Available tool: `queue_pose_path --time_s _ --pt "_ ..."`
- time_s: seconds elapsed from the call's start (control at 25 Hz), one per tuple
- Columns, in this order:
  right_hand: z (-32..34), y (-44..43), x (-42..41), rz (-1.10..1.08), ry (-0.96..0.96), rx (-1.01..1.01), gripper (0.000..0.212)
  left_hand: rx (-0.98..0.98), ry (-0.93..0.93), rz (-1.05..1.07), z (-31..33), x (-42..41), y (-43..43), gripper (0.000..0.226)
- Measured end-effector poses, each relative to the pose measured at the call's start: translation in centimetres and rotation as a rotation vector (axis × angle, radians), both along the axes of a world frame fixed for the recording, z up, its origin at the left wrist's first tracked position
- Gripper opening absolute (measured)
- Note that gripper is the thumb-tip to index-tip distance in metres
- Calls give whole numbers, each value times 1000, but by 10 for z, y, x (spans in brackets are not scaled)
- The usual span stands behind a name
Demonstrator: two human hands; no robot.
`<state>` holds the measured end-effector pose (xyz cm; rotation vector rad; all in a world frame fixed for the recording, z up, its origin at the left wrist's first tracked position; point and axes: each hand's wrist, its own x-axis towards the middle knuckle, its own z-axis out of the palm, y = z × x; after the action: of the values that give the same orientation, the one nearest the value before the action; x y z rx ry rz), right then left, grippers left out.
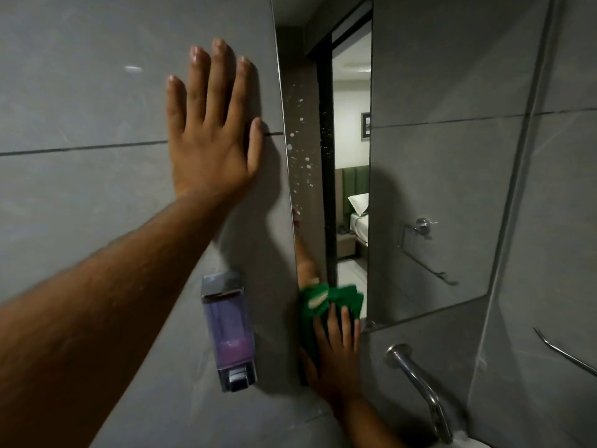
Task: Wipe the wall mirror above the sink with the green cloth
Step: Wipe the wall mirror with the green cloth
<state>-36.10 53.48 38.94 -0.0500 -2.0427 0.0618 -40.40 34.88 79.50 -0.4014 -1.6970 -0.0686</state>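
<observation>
Cloth [334,300] under flat right hand [336,354], left hand [210,150] splayed on wall [80,92]

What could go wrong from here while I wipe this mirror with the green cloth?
1. The right hand presses the green cloth at the lower left corner of the mirror; a wide leftward stroke might knock the soap dispenser mounted beside that edge.
2. Droplets higher up the left strip look unwiped and could get missed or smeared.
3. The left hand lies flat on the glossy wall tile; if leaned on, it might slip.
</observation>
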Motion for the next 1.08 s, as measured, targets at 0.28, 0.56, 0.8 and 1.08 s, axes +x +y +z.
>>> queue_pose_path --time_s 0.28,0.56,0.8,1.08 --pt "36 -4 -12 48 38 -26 77 1 23 2 0 1 1 77" --pt "292 -9 -24 96 294 -69 69 -11 6 -50 -3 5 1 75" --pt "492 -10 -26 104 411 63 69 -15 19 -59 -6 -1 1 76" --pt "565 -2 -14 96 375 107 70 -24 -4 -71 -4 -1 -2 79"
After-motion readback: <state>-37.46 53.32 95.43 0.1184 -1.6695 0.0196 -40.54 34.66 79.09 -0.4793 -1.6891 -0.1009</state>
